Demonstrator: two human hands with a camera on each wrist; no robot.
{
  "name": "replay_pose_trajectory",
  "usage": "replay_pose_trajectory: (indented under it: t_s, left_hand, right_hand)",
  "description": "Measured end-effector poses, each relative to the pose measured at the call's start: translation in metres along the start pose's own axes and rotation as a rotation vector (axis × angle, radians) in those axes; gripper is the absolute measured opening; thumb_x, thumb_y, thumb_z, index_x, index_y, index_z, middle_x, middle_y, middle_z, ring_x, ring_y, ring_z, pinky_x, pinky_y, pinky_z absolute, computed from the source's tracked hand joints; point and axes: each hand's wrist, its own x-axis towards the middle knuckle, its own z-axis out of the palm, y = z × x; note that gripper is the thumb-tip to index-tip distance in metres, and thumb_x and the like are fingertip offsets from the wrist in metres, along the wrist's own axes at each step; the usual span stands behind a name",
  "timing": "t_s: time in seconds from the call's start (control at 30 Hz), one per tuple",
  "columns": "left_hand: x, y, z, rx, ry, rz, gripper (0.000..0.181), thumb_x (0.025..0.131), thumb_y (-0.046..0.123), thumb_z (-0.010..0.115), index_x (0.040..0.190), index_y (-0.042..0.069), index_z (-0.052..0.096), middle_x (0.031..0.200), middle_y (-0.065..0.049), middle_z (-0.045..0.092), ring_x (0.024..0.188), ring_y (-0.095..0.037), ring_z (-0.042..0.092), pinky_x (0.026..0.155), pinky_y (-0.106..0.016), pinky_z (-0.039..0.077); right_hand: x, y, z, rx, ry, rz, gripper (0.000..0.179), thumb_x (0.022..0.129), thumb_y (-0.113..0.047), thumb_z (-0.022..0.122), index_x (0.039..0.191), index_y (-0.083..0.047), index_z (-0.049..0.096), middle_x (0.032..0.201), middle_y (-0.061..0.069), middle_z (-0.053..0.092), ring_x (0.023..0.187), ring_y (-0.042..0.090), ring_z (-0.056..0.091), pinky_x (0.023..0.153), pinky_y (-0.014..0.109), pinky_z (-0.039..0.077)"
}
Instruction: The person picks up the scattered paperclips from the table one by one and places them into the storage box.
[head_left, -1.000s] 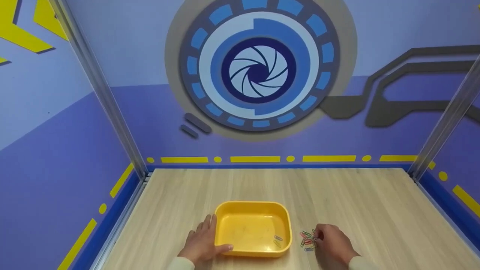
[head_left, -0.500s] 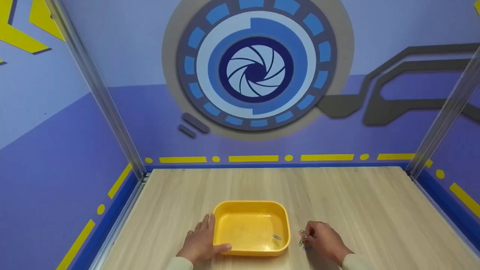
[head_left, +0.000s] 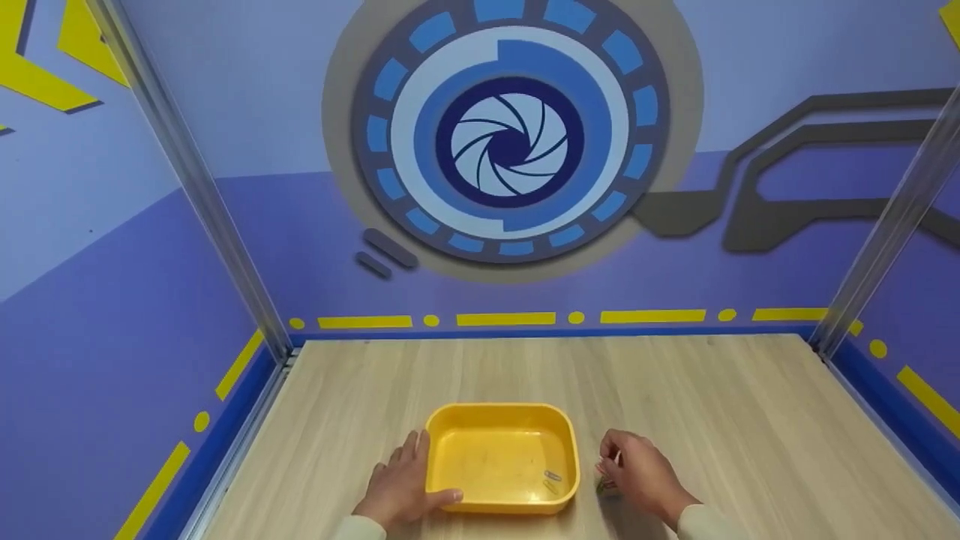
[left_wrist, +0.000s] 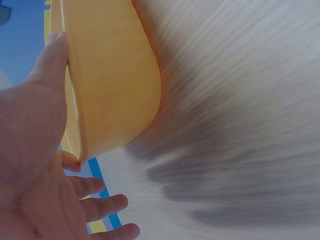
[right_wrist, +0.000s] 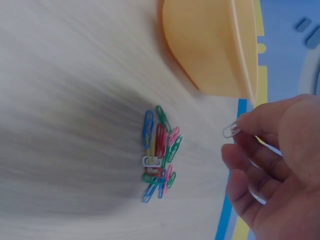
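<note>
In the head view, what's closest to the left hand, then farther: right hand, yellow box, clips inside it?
1. Yellow box: touching the left hand.
2. Clips: inside, near its right side.
3. Right hand: beyond the box's right side.

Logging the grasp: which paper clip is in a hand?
The whitish paper clip, pinched by the right hand; the others lie in the pile or yellow tray.

Colourful paperclips near yellow tray

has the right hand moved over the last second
Yes. Judged against the yellow wall dash in the head view, the right hand has shifted left, closer to the tray, and slightly forward.
</note>
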Motion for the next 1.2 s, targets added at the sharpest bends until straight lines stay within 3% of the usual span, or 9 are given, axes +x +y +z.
replay_pose_trajectory:
  t_s: [0.33,0.73,1.2]
  left_hand:
    - [0.0,0.001,0.0,-0.006,-0.007,-0.001,0.113,0.064,0.07,0.062,0.146,0.01,0.015,0.151,-0.017,0.019,0.134,-0.039,0.026,0.102,-0.066,0.019]
    - [-0.001,0.001,-0.001,-0.024,-0.006,-0.021,0.113,0.063,0.069,0.064,0.146,0.01,0.014,0.151,-0.017,0.018,0.134,-0.039,0.025,0.103,-0.066,0.017]
    - [0.0,0.0,-0.001,0.018,-0.008,-0.014,0.114,0.062,0.073,0.061,0.146,0.012,0.014,0.151,-0.014,0.019,0.132,-0.037,0.03,0.102,-0.065,0.022]
  right_hand:
    - [0.003,-0.021,0.002,-0.024,0.058,-0.052,0.015,0.082,-0.006,0.063,0.079,-0.018,0.054,0.075,-0.007,0.053,0.064,0.008,0.048,0.051,0.019,0.04]
    - [0.01,-0.038,0.011,-0.061,0.014,-0.172,0.009,0.083,-0.012,0.064,0.082,-0.017,0.058,0.077,-0.009,0.054,0.066,0.007,0.047,0.053,0.017,0.04]
    - [0.016,-0.052,0.021,-0.06,-0.005,-0.179,0.011,0.082,-0.011,0.065,0.08,-0.018,0.057,0.076,-0.007,0.053,0.066,0.008,0.048,0.055,0.018,0.042]
